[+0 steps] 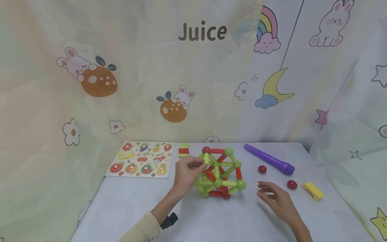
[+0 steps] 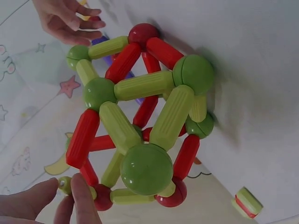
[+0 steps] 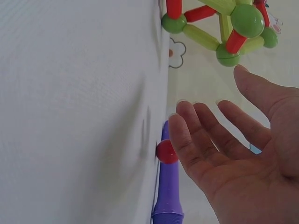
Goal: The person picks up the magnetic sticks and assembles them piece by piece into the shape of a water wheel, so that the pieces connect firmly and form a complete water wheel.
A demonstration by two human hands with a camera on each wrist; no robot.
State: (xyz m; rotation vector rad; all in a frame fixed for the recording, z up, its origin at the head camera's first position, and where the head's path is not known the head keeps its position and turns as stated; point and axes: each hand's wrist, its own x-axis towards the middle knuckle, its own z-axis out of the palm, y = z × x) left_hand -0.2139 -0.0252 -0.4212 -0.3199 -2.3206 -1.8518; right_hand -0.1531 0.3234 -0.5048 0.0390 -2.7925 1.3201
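A ball-and-stick structure of magnetic rods and balls (image 1: 217, 183), in red and green, stands in the middle of the table. At its upper left, my left hand (image 1: 189, 171) pinches a yellow-green magnetic rod (image 1: 206, 158) between thumb and fingers. The rod's far end meets a red ball (image 2: 103, 199), though the fingers partly cover the contact. To the right of the structure, my right hand (image 1: 277, 201) is held over the table, fingers loosely bent and nothing in them. In the right wrist view its thumb appears close to a green ball (image 3: 228, 55); whether they touch, I cannot tell.
Behind the left hand lie several short red and yellow-green rods (image 1: 183, 151). A fruit picture board (image 1: 139, 159) is at back left. On the right are a purple stick (image 1: 269, 159), two red balls, one nearer the back (image 1: 262, 169), and a yellow arched block (image 1: 313, 191).
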